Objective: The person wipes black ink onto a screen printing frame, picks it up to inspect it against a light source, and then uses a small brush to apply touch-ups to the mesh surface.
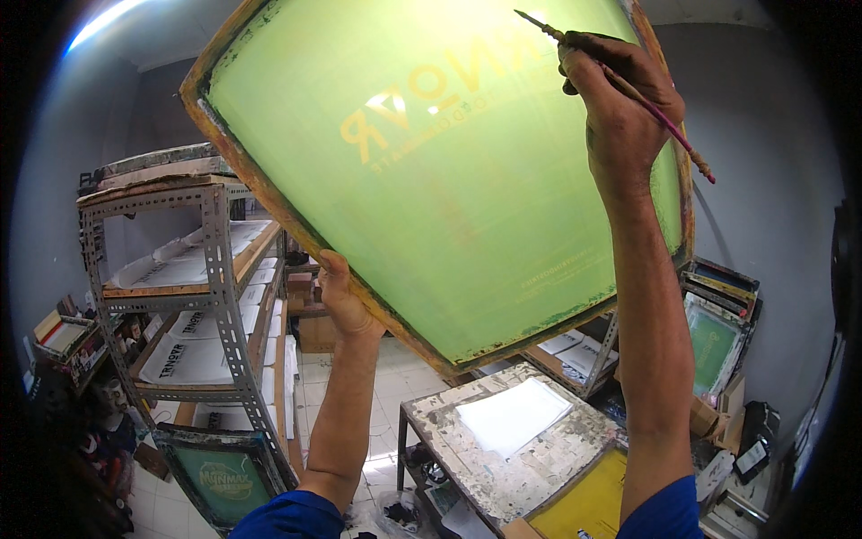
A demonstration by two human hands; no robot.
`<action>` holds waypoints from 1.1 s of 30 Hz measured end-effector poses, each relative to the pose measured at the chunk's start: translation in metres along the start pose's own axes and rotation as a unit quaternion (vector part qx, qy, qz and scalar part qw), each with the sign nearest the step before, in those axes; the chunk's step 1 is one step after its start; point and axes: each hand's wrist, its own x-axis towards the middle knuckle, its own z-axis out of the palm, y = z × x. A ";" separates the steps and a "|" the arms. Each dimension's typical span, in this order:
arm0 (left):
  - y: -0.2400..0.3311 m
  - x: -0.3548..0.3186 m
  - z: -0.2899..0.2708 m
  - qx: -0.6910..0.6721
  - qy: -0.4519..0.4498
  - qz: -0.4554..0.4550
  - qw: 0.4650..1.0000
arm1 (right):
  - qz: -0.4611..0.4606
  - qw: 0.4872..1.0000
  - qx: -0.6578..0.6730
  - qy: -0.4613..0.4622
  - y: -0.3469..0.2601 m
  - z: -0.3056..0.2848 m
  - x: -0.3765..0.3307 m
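A large screen-printing frame (pixel 467 207) with green mesh and a stained wooden rim is held up and tilted, light glowing through it. Pale mirrored lettering shows in the mesh. My left hand (pixel 346 301) grips the lower left rim, thumb on the near side; its other fingers are hidden behind. My right hand (pixel 628 103) is closed round a thin paintbrush (pixel 657 119) with a pinkish handle, its dark pointed tip aimed up and left before the upper mesh. Dark stains mark the right fingers. Whether the tip touches the mesh, I cannot tell.
A metal rack (pixel 215 269) with printed white sheets stands at left, a green screen frame (pixel 224 481) leaning at its foot. Below is a stained worktable (pixel 431 404) bearing white paper (pixel 514 415) and a yellow screen (pixel 584 499). More frames (pixel 714 341) lean by the right wall.
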 end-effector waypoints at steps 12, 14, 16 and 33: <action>0.001 -0.001 -0.004 0.003 0.005 0.009 1.000 | 0.041 0.996 0.074 0.020 -0.007 0.007 -0.003; 0.003 -0.001 0.000 -0.005 0.007 0.015 1.000 | 0.039 0.995 0.089 0.028 -0.006 0.007 -0.001; 0.007 -0.002 0.013 -0.018 0.017 0.027 0.999 | 0.027 0.995 0.095 0.033 -0.006 0.007 0.000; 0.023 0.079 0.070 -0.012 -0.036 0.042 0.998 | -0.064 0.992 0.056 0.093 -0.021 -0.049 -0.001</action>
